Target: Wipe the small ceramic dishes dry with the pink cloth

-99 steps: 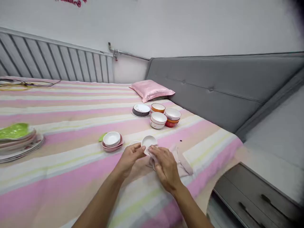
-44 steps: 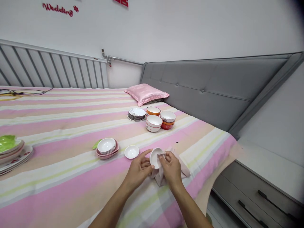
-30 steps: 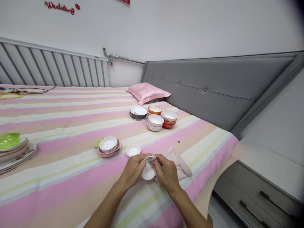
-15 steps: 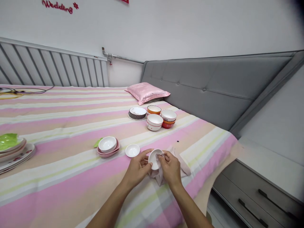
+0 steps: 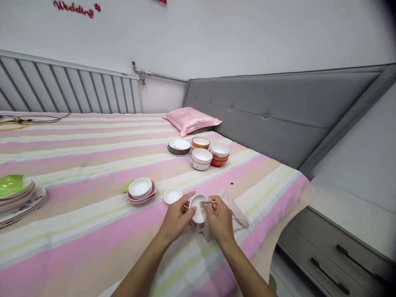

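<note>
At four o'clock from the loose bowl (image 5: pixel 173 195), the white dish (image 5: pixel 195 210), presumably light, rigid, slippery and breakable, suits rim holds: left hand (image 5: pixel 177 216), fingers half-curled, grips nine o'clock; right hand (image 5: pixel 220 217) pinches cloth (image 5: pixel 236 212) at three.

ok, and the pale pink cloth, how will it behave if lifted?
The pale pink cloth is probably floppy: it bunches at the right hand and lies creased on the striped bedspread. It looks thin, so likely light for its size. Lifting it could nudge the small white bowl, since they're touching.
</note>
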Demonstrator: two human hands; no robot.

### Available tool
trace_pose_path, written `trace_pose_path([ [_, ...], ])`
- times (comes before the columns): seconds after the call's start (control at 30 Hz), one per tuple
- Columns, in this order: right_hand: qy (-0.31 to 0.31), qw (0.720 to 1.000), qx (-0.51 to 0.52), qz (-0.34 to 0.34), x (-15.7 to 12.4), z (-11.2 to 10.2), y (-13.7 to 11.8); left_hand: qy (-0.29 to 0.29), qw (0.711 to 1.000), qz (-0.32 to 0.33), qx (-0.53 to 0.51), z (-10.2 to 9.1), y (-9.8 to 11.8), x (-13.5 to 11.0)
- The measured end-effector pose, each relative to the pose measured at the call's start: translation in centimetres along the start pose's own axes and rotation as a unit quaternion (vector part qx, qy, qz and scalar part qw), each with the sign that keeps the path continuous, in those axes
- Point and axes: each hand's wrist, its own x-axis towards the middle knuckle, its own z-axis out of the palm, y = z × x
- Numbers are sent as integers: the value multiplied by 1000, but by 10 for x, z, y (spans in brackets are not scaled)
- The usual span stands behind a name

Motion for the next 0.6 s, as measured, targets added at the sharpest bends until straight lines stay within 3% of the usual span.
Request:
trace_pose_path([
  [0.1, 31, 998, 22, 55, 4, -1, 10, -27, 996, -26, -77, 10, -4, 0],
  [0.23, 26, 997, 20, 64, 5, -2, 12, -47, 994, -10, -97, 14, -4, -2],
  [0.43, -4, 998, -55, -26, -1, -5, -4, -73, 997, 23, -30, 2, 0, -2],
  [0.6, -86, 986, -111, -91, -6, -2, -11, -62, 995, 36, 72, -9, -2, -2],
])
